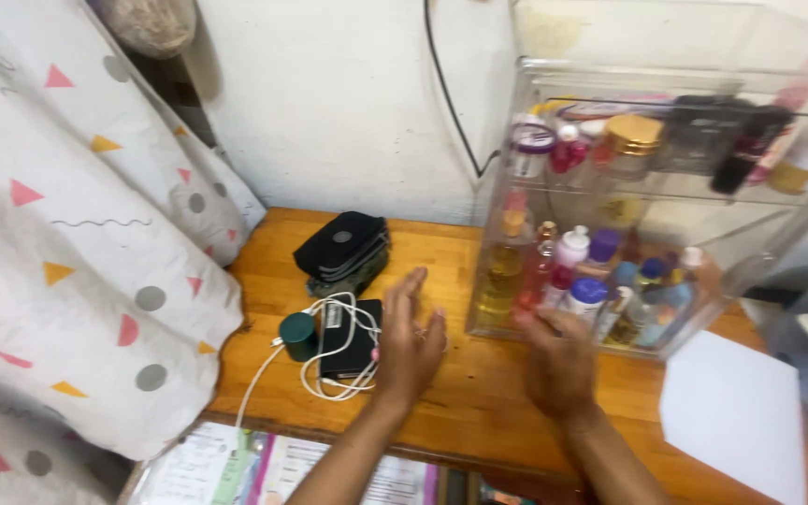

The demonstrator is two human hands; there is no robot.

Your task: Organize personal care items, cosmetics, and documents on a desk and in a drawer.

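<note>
Hovering both hands empty over my desk (479, 411): left hand (411, 341) open by the black power bank (353, 341), right hand (561, 360) spread at the clear organiser (516, 206) of bottles near the back edge.

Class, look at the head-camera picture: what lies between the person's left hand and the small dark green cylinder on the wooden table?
In the head view, a black flat device wrapped in white cable lies between the left hand and the green cylinder.

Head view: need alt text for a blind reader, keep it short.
Two bare hands hover over a wooden table: the left hand beside a black power bank wrapped in a white cable, the right hand at the front of a clear acrylic organizer filled with bottles and jars. A black pouch lies behind, patterned white fabric at left.
</note>
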